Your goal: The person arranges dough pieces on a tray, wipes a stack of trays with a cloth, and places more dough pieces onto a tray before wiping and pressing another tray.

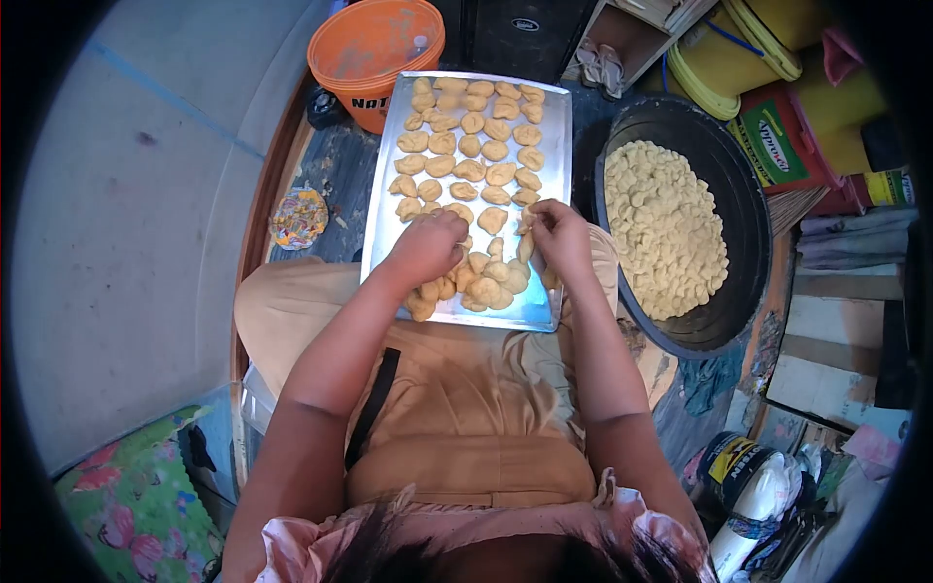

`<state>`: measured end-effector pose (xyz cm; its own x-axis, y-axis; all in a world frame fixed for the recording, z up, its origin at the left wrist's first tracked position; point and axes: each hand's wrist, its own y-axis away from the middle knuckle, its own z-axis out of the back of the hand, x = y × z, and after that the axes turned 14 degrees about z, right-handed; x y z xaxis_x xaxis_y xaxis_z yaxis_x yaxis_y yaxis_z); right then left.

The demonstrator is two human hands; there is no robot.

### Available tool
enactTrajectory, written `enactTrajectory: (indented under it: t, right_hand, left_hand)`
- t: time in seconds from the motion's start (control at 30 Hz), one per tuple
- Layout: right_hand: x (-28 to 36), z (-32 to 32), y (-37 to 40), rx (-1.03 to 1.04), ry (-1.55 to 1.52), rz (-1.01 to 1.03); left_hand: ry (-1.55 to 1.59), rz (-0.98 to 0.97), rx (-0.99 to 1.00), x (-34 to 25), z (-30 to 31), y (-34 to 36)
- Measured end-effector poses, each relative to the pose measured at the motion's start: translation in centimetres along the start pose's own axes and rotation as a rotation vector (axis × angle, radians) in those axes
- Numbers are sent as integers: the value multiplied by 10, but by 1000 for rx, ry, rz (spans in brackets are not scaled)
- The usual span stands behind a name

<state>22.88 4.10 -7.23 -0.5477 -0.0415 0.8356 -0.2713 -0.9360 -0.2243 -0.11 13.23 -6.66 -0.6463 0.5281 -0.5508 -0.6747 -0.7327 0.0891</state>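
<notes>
A silver baking tray (535, 309) rests across my lap, its far part lined with rows of yellowish dough pieces (469, 169). Near its close edge lies a loose pile of the same dough pieces (489, 288). My left hand (426, 251) is over the tray's left half, fingers curled down around a dough piece at the row's near end; its fingertips are partly hidden. At the right edge of the tray, my right hand (561, 238) pinches a small dough piece (527, 220) between thumb and fingers.
A large black basin (746, 262) heaped with small dough pieces (666, 228) stands at my right. An orange bucket (375, 49) is beyond the tray's far left corner. On the floor at left lies a round patterned item (298, 219). Yellow containers (748, 49) crowd the far right.
</notes>
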Motion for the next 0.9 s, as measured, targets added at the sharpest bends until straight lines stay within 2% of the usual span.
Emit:
enactTrajectory:
  t: [0.03, 0.13, 0.23, 0.3, 0.33, 0.43, 0.57, 0.67, 0.73, 0.8, 0.87, 0.9]
  right_hand:
    - [-1, -3, 1, 25, 220, 185]
    - [2, 2, 1, 216, 323, 89]
    - [7, 5, 2, 195, 122, -170]
    - [-3, 2, 12, 142, 227, 6]
    - [-7, -1, 17, 115, 278, 94]
    - [-6, -5, 24, 74, 121, -45]
    - [2, 5, 16, -12, -10, -202]
    - [32, -25, -1, -25, -163, 57]
    - [59, -51, -12, 123, -45, 318]
    - [68, -82, -15, 301, -56, 400]
    - [65, -107, -6, 488, 140, 295]
    - [59, -109, -4, 516, 165, 341]
  left_hand:
    - [37, 6, -4, -3, 5, 1]
    - [215, 206, 31, -8, 28, 6]
    - [305, 375, -50, 3, 38, 18]
    - [378, 485, -88, 10, 42, 29]
    - [370, 463, -152, 18, 38, 33]
    - [312, 370, -313, 42, 21, 47]
    - [214, 323, -211, 47, 16, 59]
    - [39, 222, -240, 52, 16, 60]
    - [82, 303, -236, 56, 12, 56]
    - [86, 357, -244, 55, 13, 54]
    - [54, 377, -255, 51, 15, 51]
    - [43, 397, -237, 52, 15, 49]
